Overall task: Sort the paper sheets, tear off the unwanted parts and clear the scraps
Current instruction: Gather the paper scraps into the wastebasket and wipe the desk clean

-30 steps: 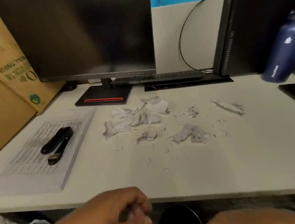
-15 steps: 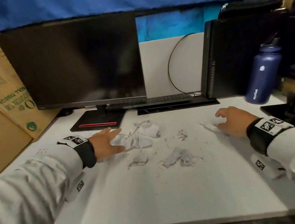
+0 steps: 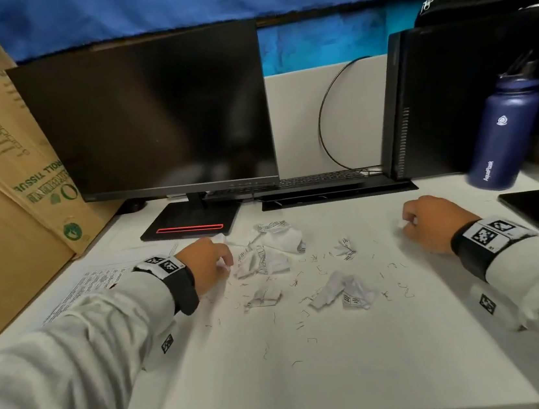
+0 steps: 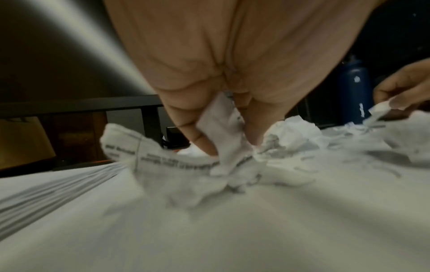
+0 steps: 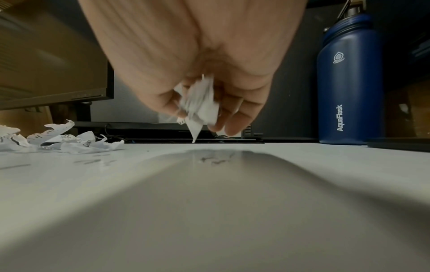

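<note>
Left wrist view, blurred: the left hand (image 4: 209, 77) seemingly pinches a torn scrap (image 4: 221, 139) — more scraps (image 3: 267, 255) lie just beside it. Right hand (image 5: 193, 73) clutches a crumpled scrap (image 5: 200, 104) above the worktop (image 5: 209, 202).

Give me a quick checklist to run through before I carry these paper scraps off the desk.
1. Right hand grips its scrap: ok, fingers curl round it and it hangs clear of the desk.
2. Left hand grips a scrap: ok, it pinches the crumpled scrap, whose lower end touches the pile.
3. All scraps gathered: not ok, loose scraps lie mid-desk.
4. Staples cleared: not ok, many are scattered.
5. Printed sheets kept apart from the scraps: ok, they lie at the left edge.
6. Bin within reach: cannot tell, none in view.
</note>
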A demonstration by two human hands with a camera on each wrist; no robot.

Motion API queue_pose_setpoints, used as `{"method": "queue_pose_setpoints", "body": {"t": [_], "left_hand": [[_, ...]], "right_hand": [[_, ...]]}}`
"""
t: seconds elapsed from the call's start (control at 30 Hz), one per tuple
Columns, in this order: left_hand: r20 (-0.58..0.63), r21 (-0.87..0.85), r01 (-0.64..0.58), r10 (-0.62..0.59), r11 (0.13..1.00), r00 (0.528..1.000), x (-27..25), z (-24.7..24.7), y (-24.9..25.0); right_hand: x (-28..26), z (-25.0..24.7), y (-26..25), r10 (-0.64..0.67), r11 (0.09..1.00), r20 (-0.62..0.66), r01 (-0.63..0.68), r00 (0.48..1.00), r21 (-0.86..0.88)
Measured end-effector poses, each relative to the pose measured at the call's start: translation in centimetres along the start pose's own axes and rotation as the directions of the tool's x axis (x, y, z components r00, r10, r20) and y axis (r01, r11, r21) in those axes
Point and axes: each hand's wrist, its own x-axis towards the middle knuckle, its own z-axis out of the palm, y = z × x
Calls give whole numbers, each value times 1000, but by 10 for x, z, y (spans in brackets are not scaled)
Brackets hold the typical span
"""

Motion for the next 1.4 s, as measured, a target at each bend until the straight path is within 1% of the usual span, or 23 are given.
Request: {"method": "queue_pose_setpoints", "body": {"t": [0.07,0.13,0.2,0.27,0.3,0.33,0.4,0.43,0.5,0.6,0.67,0.7,0.77,0.8,0.87,0.93,1.03,1.07,1.1,1.17,1.2,1.3,1.4], "left_hand": [[-82,-62,-22,16,998,996,1,-6,-7],[-172,-166,-33,4,986,985,2,-15,-12],[-287,-262,-38,-40,964,957,3,-24,-16],[-339,-355,-11,-118,935,933,5,-36,-20],[-323,-370,7,-136,929,937,5,-41,-20],[-274,-397,38,-158,917,949,5,-45,-21],[-125,-445,155,-232,882,965,3,-49,-20],[-77,-355,185,-226,916,971,0,-48,-20],[34,-132,180,-177,975,984,-5,-38,-25],[98,-29,158,-154,987,983,-10,-18,-40],[142,49,155,-161,987,977,-14,-8,-47],[146,58,147,-154,987,977,-14,-5,-47],[138,19,143,-144,990,980,-18,-3,-44],[134,20,136,-137,991,981,-18,-4,-40],[123,38,120,-124,992,985,-17,-7,-32],[78,70,118,-123,991,989,-11,-16,-24],[28,72,134,-136,988,990,-2,-33,-28],[50,76,143,-147,987,988,0,-36,-32],[102,87,151,-159,985,982,0,-36,-38],[203,93,148,-164,985,965,-1,-28,-47],[228,81,146,-161,986,960,0,-23,-49],[200,59,142,-151,988,968,7,-10,-54],[152,42,154,-159,987,976,14,-14,-58]], "right_hand": [[0,-2,-1,21,998,-56,-17,998,65],[0,-3,-3,43,992,-90,-32,995,124],[-1,-5,-5,45,991,-112,-30,993,130],[-3,-6,-6,29,994,-122,-16,992,107],[-5,-6,-6,20,995,-127,-7,992,104],[-6,-6,-6,16,994,-131,-2,991,112],[-8,-5,-5,9,988,-131,11,991,155],[-9,-5,-5,-2,984,-127,25,992,176],[-11,-5,-5,-31,980,-110,51,993,190],[-16,-9,-10,-69,986,-62,77,996,148],[-19,-12,-16,-115,992,-28,116,993,48],[-19,-13,-20,-145,988,-5,144,989,-46],[-19,-14,-31,-211,947,25,211,977,-244],[-19,-14,-39,-244,927,27,241,969,-286],[-17,-12,-56,-269,921,56,273,962,-276],[-15,-9,-74,-253,943,150,279,956,-184],[-12,-4,-97,-262,953,296,294,919,-70],[-11,-2,-102,-260,951,325,299,909,-77],[-9,0,-105,-242,951,347,292,906,-101],[-4,4,-108,-209,951,359,275,909,-143],[-1,7,-108,-201,950,352,270,914,-160],[6,13,-105,-166,935,368,265,915,-236],[8,8,-99,-167,944,350,251,922,-213]]}}
